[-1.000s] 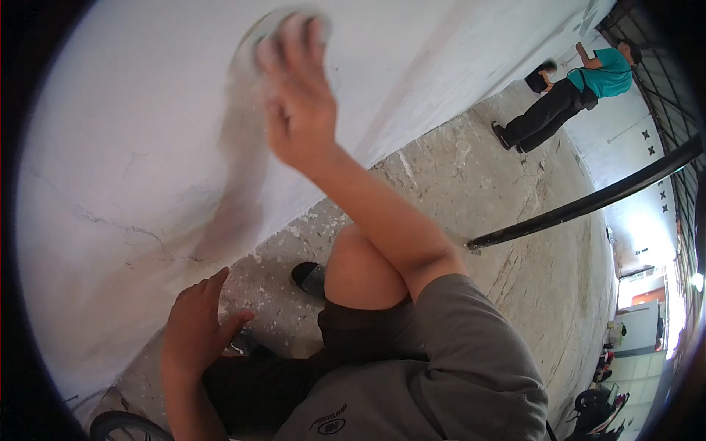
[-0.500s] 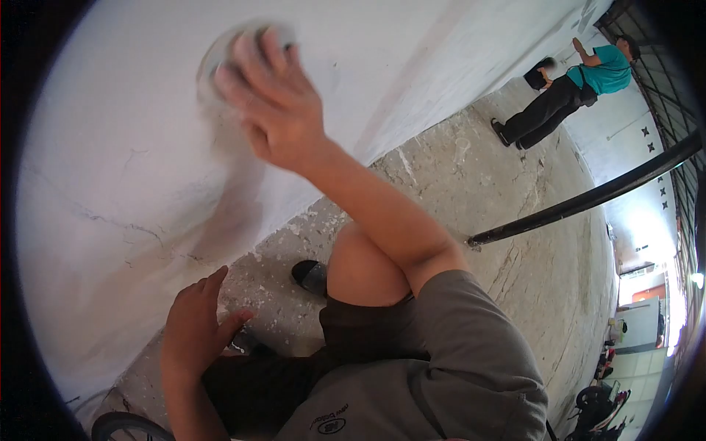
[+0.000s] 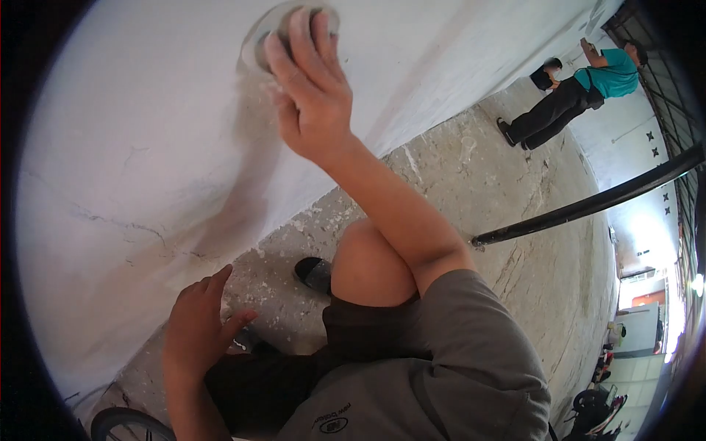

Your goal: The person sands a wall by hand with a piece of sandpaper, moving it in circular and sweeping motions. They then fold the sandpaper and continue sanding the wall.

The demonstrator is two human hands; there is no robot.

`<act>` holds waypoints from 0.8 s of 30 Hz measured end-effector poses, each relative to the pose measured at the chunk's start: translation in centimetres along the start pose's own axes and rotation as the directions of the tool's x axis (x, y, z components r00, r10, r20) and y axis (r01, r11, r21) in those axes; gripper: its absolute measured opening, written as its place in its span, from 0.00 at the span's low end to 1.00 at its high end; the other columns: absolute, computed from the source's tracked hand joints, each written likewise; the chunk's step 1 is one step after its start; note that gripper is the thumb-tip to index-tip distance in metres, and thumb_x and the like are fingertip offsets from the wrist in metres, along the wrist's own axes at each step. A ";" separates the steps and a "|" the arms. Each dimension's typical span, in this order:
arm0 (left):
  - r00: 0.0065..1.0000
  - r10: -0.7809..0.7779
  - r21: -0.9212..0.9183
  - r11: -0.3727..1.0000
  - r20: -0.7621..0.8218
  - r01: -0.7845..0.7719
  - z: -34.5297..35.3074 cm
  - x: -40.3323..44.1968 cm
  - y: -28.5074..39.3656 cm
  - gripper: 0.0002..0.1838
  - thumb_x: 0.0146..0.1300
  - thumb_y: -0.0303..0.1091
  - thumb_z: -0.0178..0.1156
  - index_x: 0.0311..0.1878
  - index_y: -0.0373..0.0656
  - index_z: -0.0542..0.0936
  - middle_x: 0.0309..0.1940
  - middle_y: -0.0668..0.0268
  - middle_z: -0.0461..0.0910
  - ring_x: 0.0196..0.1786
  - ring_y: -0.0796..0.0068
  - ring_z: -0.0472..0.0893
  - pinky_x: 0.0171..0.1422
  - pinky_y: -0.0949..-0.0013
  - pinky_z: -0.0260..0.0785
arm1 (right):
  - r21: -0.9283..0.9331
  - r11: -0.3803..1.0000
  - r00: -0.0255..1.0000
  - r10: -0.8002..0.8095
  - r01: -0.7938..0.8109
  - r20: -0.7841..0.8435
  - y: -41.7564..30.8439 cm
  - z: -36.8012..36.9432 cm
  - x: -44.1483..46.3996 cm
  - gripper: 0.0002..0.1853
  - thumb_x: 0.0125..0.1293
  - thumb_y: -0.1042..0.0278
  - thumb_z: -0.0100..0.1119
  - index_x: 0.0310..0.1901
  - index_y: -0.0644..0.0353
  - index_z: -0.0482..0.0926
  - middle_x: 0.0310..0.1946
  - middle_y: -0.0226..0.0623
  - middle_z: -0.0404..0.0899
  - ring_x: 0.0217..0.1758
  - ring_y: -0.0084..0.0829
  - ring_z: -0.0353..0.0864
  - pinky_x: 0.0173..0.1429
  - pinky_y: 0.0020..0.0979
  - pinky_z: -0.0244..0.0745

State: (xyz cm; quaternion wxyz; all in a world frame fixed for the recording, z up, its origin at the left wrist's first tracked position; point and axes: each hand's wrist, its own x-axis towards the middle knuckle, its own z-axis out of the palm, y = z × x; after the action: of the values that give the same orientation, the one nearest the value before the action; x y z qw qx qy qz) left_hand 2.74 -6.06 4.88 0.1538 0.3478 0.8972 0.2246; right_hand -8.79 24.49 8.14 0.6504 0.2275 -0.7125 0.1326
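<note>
My right hand (image 3: 312,88) is curled over a round, pale grey disc-shaped pad (image 3: 252,50) and holds it flat against the white wall (image 3: 147,95). The fingers cover most of the pad's back, so its exact kind is hard to make out. Lower down, my left hand (image 3: 197,317) is open near the foot of the wall, thumb apart from the fingers, with nothing in it. Faint cracks and greyish smudges mark the wall between the two hands.
A black pole (image 3: 581,206) slants across the right side. Rough concrete floor (image 3: 441,176) runs along the wall. Farther back stands a person in a teal shirt (image 3: 614,73), with another person low beside the wall. A wheel (image 3: 132,422) is at bottom left, a motorcycle (image 3: 592,408) at bottom right.
My right hand and the pad have moved up and to the right along the wall. My left hand has stayed nearly in place.
</note>
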 end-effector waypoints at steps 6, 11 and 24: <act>1.000 0.016 0.011 1.000 -0.003 -0.016 0.2 0.4 0.1 0.40 0.59 0.50 0.72 0.69 0.36 0.72 0.53 0.47 0.82 0.58 0.43 0.79 0.64 0.50 0.71 | 0.039 0.984 0.970 -0.176 0.172 0.167 -0.4 0.3 0.3 0.22 0.59 0.64 0.66 0.57 0.54 0.84 0.65 0.47 0.78 0.71 0.56 0.73 0.68 0.59 0.72; 1.000 0.003 -0.002 1.000 0.016 -0.003 0.3 0.3 0.2 0.40 0.59 0.49 0.72 0.69 0.36 0.72 0.53 0.47 0.82 0.58 0.43 0.79 0.64 0.50 0.70 | 0.030 0.999 0.998 -0.030 0.028 0.051 -1.5 0.6 0.3 0.23 0.58 0.64 0.64 0.57 0.51 0.84 0.66 0.45 0.78 0.72 0.58 0.72 0.69 0.61 0.70; 1.000 0.008 0.003 1.000 0.010 -0.008 0.2 0.3 0.2 0.40 0.59 0.49 0.72 0.69 0.36 0.72 0.53 0.47 0.81 0.57 0.43 0.79 0.64 0.49 0.70 | 0.104 0.992 0.975 -0.098 0.078 0.201 -2.5 0.2 -1.7 0.24 0.56 0.69 0.65 0.58 0.54 0.83 0.65 0.48 0.77 0.72 0.57 0.72 0.69 0.61 0.71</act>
State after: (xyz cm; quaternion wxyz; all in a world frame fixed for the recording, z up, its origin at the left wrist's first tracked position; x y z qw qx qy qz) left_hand 2.71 -5.67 4.79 0.1569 0.3528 0.8954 0.2219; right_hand -7.60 22.52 6.16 0.5670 0.3021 -0.7579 0.1132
